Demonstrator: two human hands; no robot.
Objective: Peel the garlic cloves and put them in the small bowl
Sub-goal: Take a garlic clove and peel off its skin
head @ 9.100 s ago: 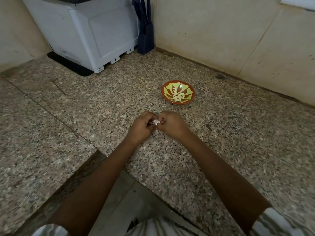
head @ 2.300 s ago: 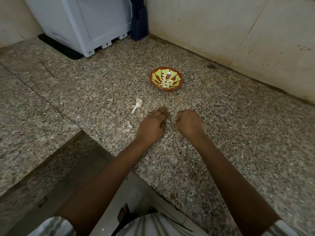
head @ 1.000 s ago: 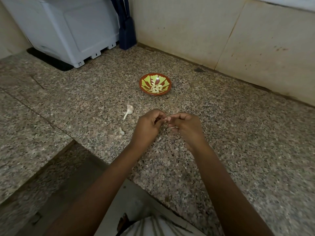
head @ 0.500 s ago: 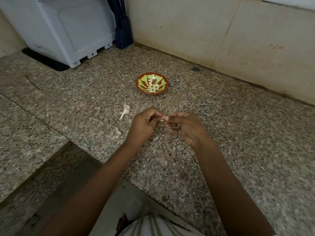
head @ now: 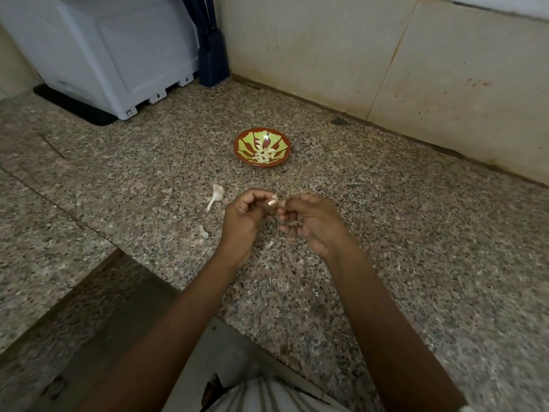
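My left hand [head: 242,218] pinches a small garlic clove [head: 273,202] between thumb and fingers, just above the granite counter. My right hand [head: 309,221] is beside it with curled fingers, its thumb and forefinger pinching at the clove's pale skin. Beyond the hands sits the small red and green bowl [head: 246,138], with several peeled cloves [head: 263,153] lying inside. A garlic stem remnant [head: 216,195] lies on the counter left of my left hand.
Small bits of peel [head: 203,231] lie on the granite near my left hand. A white appliance [head: 113,55] and a dark knife block [head: 212,55] stand at the back left against the wall. The counter's front edge drops off at the lower left.
Both hands came together from resting on the counter and picked up a clove. In the last half second they stay in place, fingers working at the skin.
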